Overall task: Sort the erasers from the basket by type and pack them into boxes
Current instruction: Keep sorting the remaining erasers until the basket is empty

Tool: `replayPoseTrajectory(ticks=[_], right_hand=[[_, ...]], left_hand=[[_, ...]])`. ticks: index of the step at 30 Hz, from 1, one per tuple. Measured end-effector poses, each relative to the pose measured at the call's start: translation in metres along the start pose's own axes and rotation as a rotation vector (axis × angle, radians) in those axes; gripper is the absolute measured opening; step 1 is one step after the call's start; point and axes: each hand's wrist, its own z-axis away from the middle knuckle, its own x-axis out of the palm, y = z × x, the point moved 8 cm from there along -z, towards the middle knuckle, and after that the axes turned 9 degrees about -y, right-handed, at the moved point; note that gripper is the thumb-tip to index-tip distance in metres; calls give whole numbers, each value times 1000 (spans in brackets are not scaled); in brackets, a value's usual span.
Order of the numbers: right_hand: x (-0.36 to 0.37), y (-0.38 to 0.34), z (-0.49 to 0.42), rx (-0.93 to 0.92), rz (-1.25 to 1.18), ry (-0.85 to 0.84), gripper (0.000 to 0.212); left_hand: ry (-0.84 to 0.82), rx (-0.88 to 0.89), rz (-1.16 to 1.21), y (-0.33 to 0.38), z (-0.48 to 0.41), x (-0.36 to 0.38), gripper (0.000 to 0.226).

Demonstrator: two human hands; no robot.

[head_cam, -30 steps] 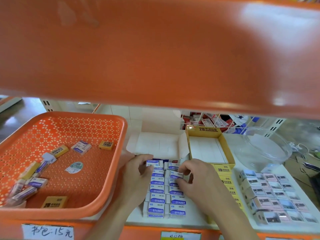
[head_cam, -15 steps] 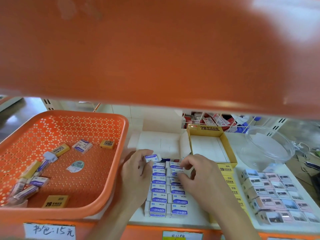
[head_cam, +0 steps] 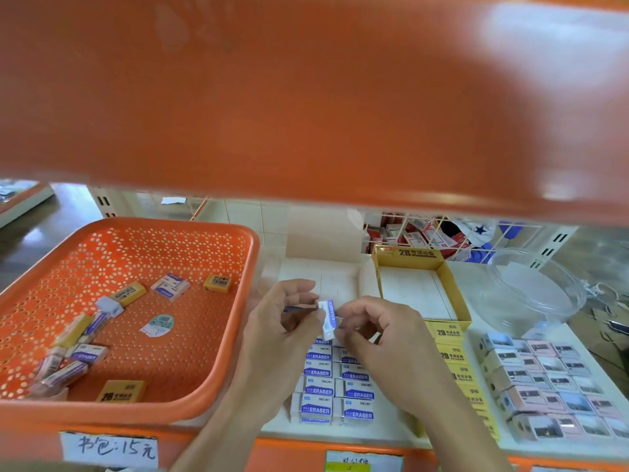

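Note:
A white and blue eraser (head_cam: 329,317) is held upright above the white box (head_cam: 326,284), pinched between my left hand (head_cam: 282,332) and my right hand (head_cam: 384,349). My left hand seems to hold a second blue-edged eraser behind its fingers. Below my hands, two rows of white and blue erasers (head_cam: 335,391) fill the near end of the white box. The orange basket (head_cam: 218,379) at the left holds several loose erasers, yellow ones (head_cam: 218,283) and white and blue ones (head_cam: 170,287).
A yellow box (head_cam: 457,294) to the right of the white box holds a row of yellow erasers (head_cam: 452,356) at its near end. Pink and blue erasers (head_cam: 551,386) lie packed at the far right. A clear plastic lid (head_cam: 534,291) lies behind them. An orange shelf (head_cam: 306,97) hangs overhead.
Both hands have lifted off the rows in the white box. An eraser that lay at the top of the rows is now raised and turned upright between them.

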Motion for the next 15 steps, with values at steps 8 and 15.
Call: replayPoseTrajectory(ticks=[8, 15], right_hand=[[-9, 6, 5, 26, -17, 64, 8], [-14, 22, 4, 79, 75, 53, 10]], left_hand=[[77, 69, -361, 4, -16, -6, 22], [-51, 43, -499, -9, -34, 6, 18]])
